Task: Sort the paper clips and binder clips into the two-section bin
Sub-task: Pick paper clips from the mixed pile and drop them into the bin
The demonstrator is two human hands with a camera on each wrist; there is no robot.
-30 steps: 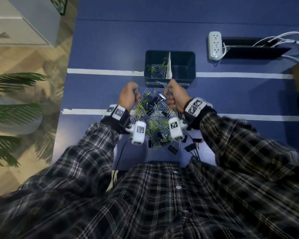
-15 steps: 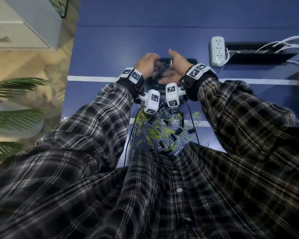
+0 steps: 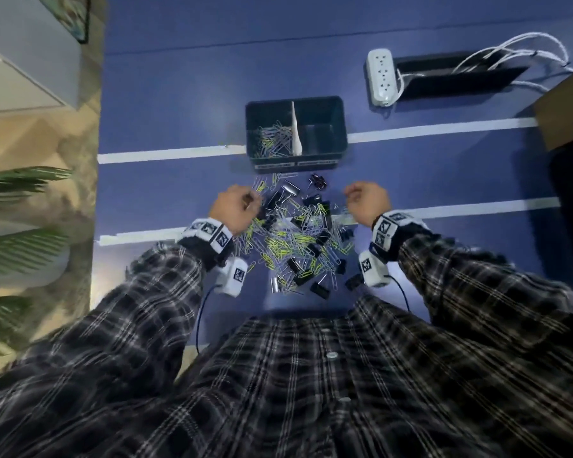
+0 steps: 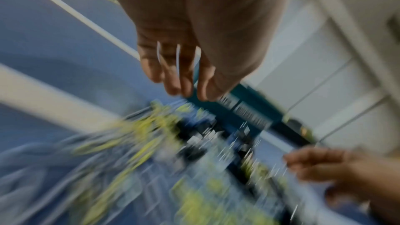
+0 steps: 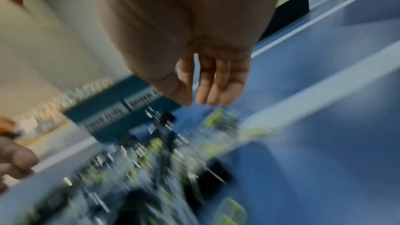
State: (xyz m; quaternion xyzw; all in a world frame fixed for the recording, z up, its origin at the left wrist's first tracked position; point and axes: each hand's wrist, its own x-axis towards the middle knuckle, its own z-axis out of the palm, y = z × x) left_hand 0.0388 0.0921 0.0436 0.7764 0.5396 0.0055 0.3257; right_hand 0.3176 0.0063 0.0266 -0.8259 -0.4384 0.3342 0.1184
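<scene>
Half a second ago both hands were up over the bin; now they are back at the pile near the desk's front edge. The left hand (image 3: pixel 234 206) hovers at the pile's (image 3: pixel 298 239) left side, fingers loosely curled, seemingly empty. The bin (image 3: pixel 339 127) holds paper clips (image 3: pixel 273 140) in its left section only. The right hand (image 3: pixel 368 201) hangs relaxed, empty.
</scene>
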